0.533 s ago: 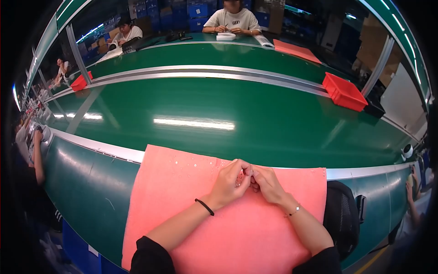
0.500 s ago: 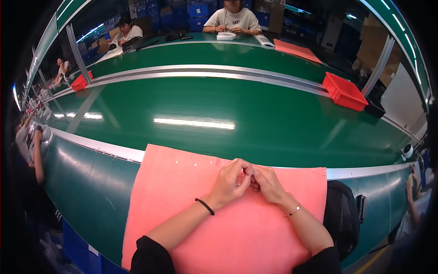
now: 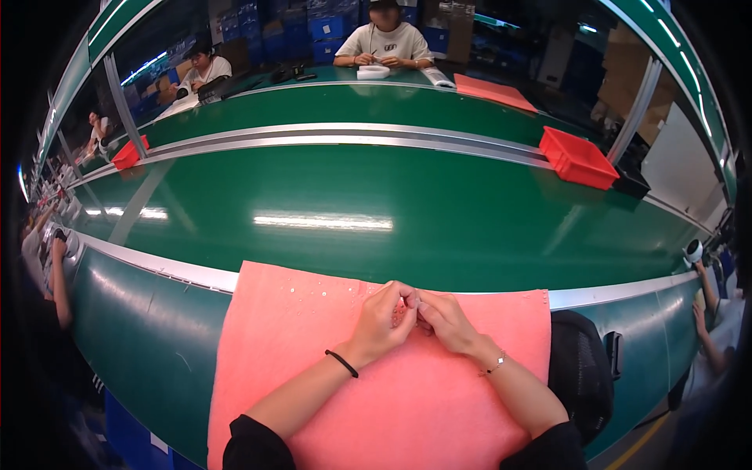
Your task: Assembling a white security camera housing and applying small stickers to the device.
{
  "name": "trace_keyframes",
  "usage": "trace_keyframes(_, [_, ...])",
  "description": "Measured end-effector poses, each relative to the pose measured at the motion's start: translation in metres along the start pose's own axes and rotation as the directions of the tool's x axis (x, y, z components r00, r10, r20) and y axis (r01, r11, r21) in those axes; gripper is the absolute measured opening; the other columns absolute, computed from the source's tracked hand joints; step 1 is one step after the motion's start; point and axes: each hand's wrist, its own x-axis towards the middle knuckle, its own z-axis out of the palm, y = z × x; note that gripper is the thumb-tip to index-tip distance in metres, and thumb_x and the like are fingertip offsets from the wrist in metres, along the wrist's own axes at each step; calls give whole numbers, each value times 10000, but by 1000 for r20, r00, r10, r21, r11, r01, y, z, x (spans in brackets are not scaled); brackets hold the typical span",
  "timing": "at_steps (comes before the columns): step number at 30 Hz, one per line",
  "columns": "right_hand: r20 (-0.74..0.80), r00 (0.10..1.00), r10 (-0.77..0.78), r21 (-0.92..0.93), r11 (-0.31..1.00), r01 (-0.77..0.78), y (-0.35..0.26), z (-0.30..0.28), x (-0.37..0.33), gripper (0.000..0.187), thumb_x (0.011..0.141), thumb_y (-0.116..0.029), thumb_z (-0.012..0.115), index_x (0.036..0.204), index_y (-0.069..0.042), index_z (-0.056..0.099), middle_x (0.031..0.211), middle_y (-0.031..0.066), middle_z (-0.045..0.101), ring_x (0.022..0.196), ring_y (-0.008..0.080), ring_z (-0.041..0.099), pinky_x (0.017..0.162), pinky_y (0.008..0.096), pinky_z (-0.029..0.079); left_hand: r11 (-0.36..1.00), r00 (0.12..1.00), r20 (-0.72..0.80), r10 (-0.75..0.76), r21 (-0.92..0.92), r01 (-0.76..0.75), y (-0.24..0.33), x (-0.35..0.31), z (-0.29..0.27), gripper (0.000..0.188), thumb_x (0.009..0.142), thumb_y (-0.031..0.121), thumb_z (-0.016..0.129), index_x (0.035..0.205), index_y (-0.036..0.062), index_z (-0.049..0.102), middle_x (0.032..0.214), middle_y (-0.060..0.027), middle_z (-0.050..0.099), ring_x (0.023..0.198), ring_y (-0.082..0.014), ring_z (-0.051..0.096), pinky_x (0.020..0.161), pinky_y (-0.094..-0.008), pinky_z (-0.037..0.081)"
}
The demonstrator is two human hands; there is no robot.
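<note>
My left hand (image 3: pixel 381 319) and my right hand (image 3: pixel 446 319) meet fingertip to fingertip over the far part of a pink mat (image 3: pixel 376 407). Both are closed in a pinch. Whatever sits between the fingertips is too small or too hidden to name. Several tiny shiny pieces (image 3: pixel 293 291) lie scattered on the mat, left of my left hand. More of them show partly behind its curled fingers. A black band circles my left wrist, a thin bracelet my right.
A black mesh bag (image 3: pixel 578 376) stands against the mat's right edge. Beyond the mat runs a green belt surface (image 3: pixel 313 188) with a metal rail. A red bin (image 3: pixel 578 159) sits at the far right, another red bin (image 3: pixel 130 153) far left. Co-workers sit across and at both sides.
The whole view has shifted slightly, so the mat and my hands appear a little lower and further left. Both hands keep their pinch. At the far right, a co-worker's hand now touches a white round object.
</note>
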Motion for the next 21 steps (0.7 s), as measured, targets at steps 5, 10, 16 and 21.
trace_keyframes(5, [0,1000,-11,2,1000,11,1,0,1,259,921,-170,368,1029,-6,536,579,88,477,513,187,461,509,320,376,1000,1000,-2,8,0,-8,-1,0,-1,151,765,-51,569,852,15,465,781,-97,556,728,-228,574,654,-315,468])
trace_keyframes(10, [-3,1000,-4,16,1000,4,-6,0,-1,277,915,-178,365,1044,-2,535,568,93,469,511,190,462,510,322,378,1000,1000,5,-8,-11,8,-1,-1,0,147,768,-46,568,855,16,467,775,-100,551,725,-235,572,652,-317,467])
trace_keyframes(16, [-10,1000,-21,-5,1000,21,-3,1,0,285,894,-162,366,1058,-5,538,572,99,480,520,193,487,522,328,402,1000,1000,1,-1,6,1,-3,-1,0,148,768,-42,572,858,16,470,776,-100,555,725,-238,571,652,-318,468])
trace_keyframes(21, [-5,998,-58,-55,997,58,2,0,0,305,891,-177,362,1078,-10,537,594,112,509,525,233,508,531,354,409,1000,1000,5,-4,7,4,-3,-1,1,148,770,-39,576,860,15,472,780,-99,560,728,-236,574,657,-315,471])
